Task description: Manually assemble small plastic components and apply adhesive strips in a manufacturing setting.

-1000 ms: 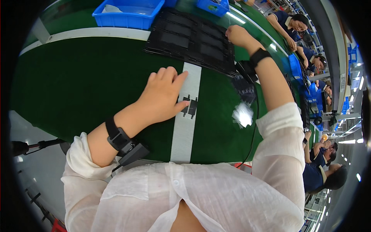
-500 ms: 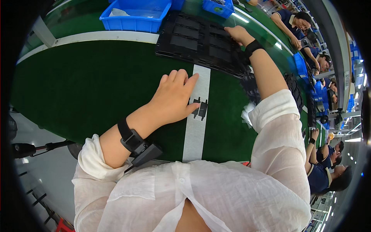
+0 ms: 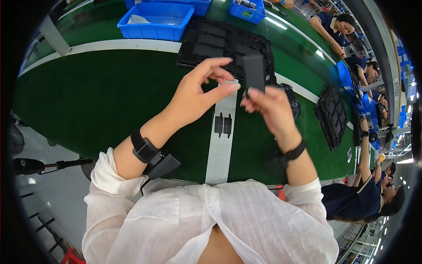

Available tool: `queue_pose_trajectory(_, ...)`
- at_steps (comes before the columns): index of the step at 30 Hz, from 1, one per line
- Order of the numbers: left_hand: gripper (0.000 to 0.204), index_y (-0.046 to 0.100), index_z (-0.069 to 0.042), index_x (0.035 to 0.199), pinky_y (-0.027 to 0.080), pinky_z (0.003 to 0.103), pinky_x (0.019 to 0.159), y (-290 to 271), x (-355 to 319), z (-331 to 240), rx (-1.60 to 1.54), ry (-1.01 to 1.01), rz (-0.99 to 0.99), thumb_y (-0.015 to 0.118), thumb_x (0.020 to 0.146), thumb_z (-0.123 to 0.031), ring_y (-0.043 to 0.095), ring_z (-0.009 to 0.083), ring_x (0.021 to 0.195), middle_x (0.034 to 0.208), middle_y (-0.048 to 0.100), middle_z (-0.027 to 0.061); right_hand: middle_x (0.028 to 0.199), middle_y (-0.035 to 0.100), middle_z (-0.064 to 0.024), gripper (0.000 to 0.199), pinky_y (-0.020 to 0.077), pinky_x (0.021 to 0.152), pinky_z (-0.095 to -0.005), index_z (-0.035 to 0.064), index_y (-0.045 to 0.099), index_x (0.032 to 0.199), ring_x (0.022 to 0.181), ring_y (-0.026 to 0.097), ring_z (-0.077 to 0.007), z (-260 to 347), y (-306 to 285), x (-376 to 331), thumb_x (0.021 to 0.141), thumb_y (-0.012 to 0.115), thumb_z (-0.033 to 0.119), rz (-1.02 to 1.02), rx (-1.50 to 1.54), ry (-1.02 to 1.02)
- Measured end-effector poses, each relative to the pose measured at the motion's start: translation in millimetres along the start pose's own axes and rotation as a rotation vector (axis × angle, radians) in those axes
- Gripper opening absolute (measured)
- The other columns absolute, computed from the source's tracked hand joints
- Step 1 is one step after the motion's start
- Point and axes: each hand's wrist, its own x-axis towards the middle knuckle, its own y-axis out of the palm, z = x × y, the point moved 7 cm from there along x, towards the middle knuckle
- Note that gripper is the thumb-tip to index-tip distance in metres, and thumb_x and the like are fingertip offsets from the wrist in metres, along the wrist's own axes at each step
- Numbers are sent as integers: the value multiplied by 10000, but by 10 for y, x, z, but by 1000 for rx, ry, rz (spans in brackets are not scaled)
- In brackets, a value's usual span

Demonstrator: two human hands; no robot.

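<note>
My right hand (image 3: 272, 103) pinches a flat, dark rectangular piece (image 3: 254, 72) by its lower end and holds it up over the green work surface. The piece is slightly blurred. To its left, my left hand (image 3: 200, 90) is open, with fingers apart and thumb stretched toward the piece; nothing is in it. Below my hands, two small black parts with thin tabs (image 3: 223, 125) lie side by side on a pale strip (image 3: 220, 158). Just beyond my hands lies a black compartmented tray (image 3: 206, 42), partly hidden by the left hand and the held piece.
A blue bin (image 3: 154, 31) with something whitish inside stands behind the tray at left; another blue bin (image 3: 247, 12) holds small parts. Black trays (image 3: 332, 116) are stacked at right. Several co-workers (image 3: 329, 33) work along the right side. A white rail (image 3: 118, 45) crosses the table.
My right hand has come back from the black tray toward me and now holds the dark rectangular piece. My left hand has lifted off the small black parts and moved up beside it.
</note>
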Motion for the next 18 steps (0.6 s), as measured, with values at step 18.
queue_pose_trajectory(18,357,529,-4,1091,459,222,720,351,-24,-167,36,-129,228,675,766,-32,582,88,831,880,631,49,1158,578,-141,335,447,829,-250,-1,522,1208,976,577,-140,215,150,-475,874,523,23,-210,-417,-625)
